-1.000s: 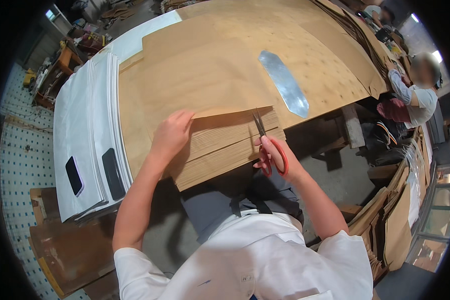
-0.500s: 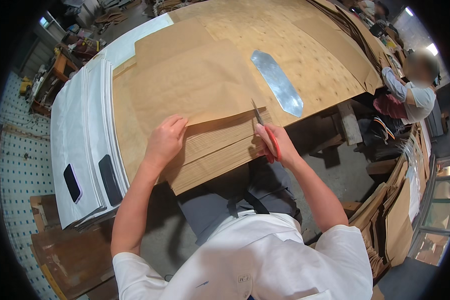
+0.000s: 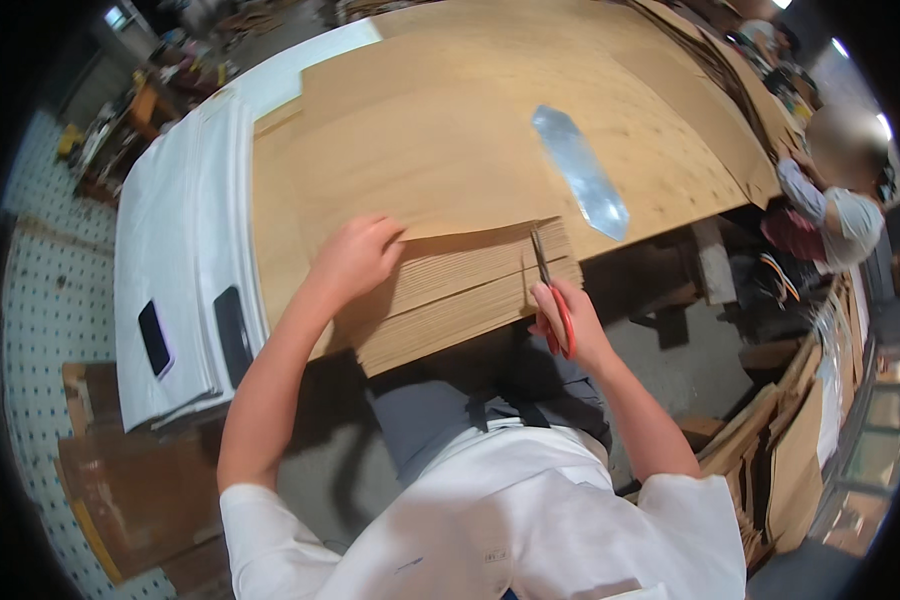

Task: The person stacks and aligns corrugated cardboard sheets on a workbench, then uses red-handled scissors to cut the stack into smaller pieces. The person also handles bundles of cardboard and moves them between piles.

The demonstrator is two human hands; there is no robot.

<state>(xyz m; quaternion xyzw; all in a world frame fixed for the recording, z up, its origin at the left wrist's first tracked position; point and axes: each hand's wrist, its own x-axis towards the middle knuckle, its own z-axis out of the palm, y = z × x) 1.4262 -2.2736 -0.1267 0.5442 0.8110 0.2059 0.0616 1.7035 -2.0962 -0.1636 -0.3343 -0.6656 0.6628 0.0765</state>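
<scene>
A large brown paper sheet (image 3: 420, 150) lies on top, its near edge lifted a little. My left hand (image 3: 362, 258) is closed on that near edge, thumb and fingers pinching it. Red-handled scissors (image 3: 564, 325) are in my right hand (image 3: 582, 318), with the fingers through the handles. Their blades point away from me, and the tips are at the right end of the sheet's near edge. Below the sheet, a stack of brown paper (image 3: 450, 305) shows many staggered edges in two bands. To the right lies a flat, shiny metal plate (image 3: 582, 175) with pointed ends.
On the left of the wooden table (image 3: 660, 200), a white sheet stack (image 3: 170, 250) carries a dark phone (image 3: 155, 338) and a black oblong object (image 3: 232, 333). More brown sheets (image 3: 685, 90) lie far right, where another person (image 3: 838, 215) stands. Brown sheets (image 3: 770, 450) stack at lower right.
The whole view has shifted, so the table sits slightly further right. Both hands keep their holds on the sheet and scissors. The scissor tips remain near the sheet's right corner.
</scene>
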